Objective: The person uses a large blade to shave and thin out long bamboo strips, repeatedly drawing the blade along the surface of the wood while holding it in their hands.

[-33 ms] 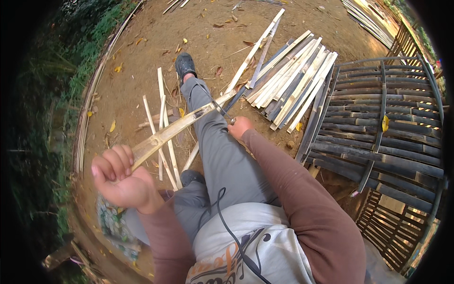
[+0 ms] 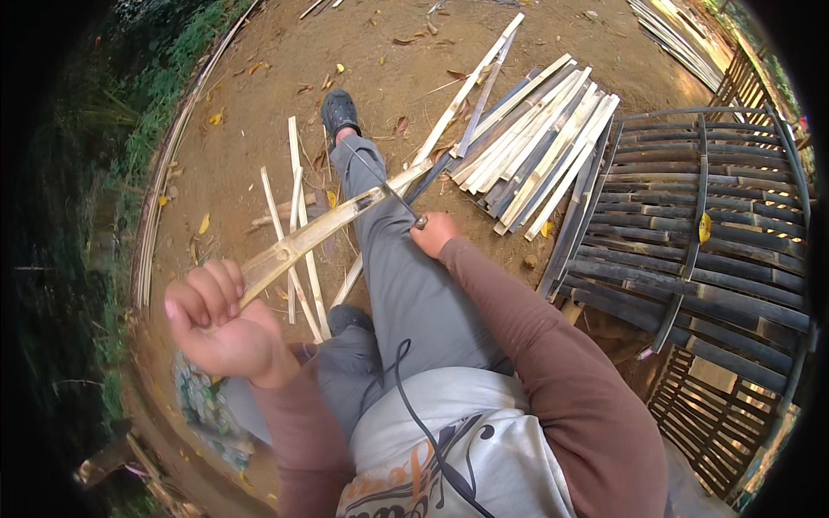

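My left hand (image 2: pixel 211 324), at the left, is closed around the near end of a split bamboo strip (image 2: pixel 294 245). The strip slants up and away across my grey-trousered leg, with a node partway along and a dark patch near its far part. My right hand (image 2: pixel 433 235) rests by my thigh, its fingers closed on the handle of a knife (image 2: pixel 373 173). The knife's long thin blade points up and left, crossing the strip beyond the dark patch. Whether its edge is cutting into the bamboo I cannot tell.
A pile of split bamboo strips (image 2: pixel 540 142) lies on the ground to the right of my foot. Several pale strips (image 2: pixel 294 216) lie crossed at the left. A slatted bamboo bench (image 2: pixel 648 220) stands on the right. Green plants (image 2: pixel 186 65) border the ground at far left.
The knife and my right hand have shifted slightly to the left, so the blade crosses the bamboo strip a little closer to my left hand. My left hand keeps its grip.
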`<state>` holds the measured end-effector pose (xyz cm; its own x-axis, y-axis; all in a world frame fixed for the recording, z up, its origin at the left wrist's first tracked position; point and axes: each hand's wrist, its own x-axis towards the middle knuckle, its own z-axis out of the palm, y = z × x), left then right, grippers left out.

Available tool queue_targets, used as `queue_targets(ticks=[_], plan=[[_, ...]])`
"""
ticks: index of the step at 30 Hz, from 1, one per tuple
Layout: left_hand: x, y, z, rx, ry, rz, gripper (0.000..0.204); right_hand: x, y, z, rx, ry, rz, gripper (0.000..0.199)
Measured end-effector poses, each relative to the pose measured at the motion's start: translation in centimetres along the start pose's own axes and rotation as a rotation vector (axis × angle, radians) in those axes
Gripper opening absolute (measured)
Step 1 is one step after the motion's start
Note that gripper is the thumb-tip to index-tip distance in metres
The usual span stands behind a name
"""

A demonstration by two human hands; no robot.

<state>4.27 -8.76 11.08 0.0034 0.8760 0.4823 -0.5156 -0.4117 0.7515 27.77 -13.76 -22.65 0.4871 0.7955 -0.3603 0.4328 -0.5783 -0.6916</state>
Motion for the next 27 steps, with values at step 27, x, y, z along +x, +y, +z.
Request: queue_targets(ticks=[27], plan=[[2.1,-0.4,-3.4,-0.024,0.031,-0.026,0.04,3.6,2.2,4.2,0.152,0.045,-0.023,0.036]])
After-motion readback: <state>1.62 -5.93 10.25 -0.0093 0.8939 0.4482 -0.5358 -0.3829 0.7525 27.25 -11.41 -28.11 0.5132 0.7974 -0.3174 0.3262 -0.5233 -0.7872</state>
